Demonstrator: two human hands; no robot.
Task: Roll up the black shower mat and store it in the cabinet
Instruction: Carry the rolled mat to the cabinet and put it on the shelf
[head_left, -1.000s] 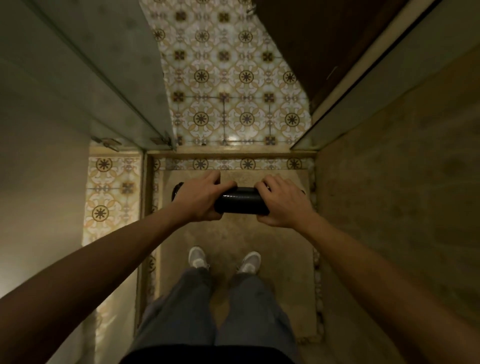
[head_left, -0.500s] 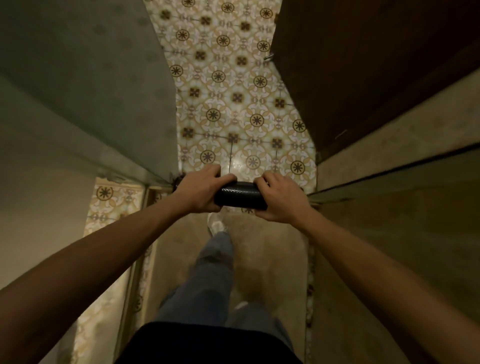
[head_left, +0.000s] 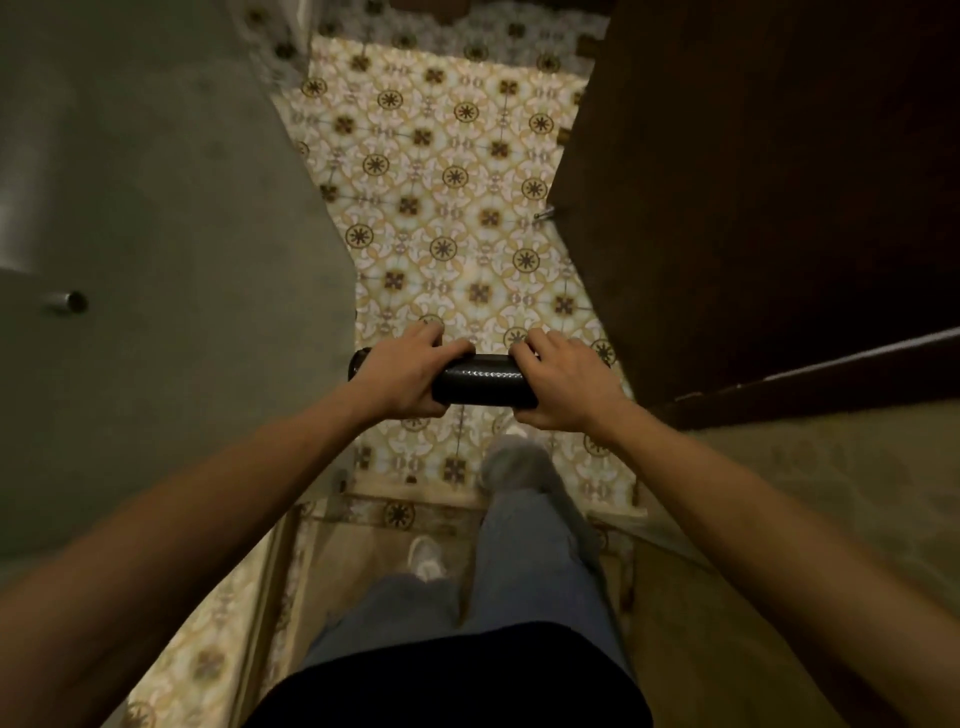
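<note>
The black shower mat is rolled into a tight tube with a scaly texture and is held level in front of me, above the floor. My left hand grips its left part, with the roll's end sticking out past the hand. My right hand grips its right end and hides it. No cabinet is in view.
A patterned tile floor stretches ahead. A grey glass panel with a metal knob stands at the left. A dark wooden door is at the right. My right foot is over the shower threshold.
I have stepped forward out of the shower stall onto the tile floor, with the rolled mat still in both hands. The view has moved ahead, and the door and glass panel are closer.
</note>
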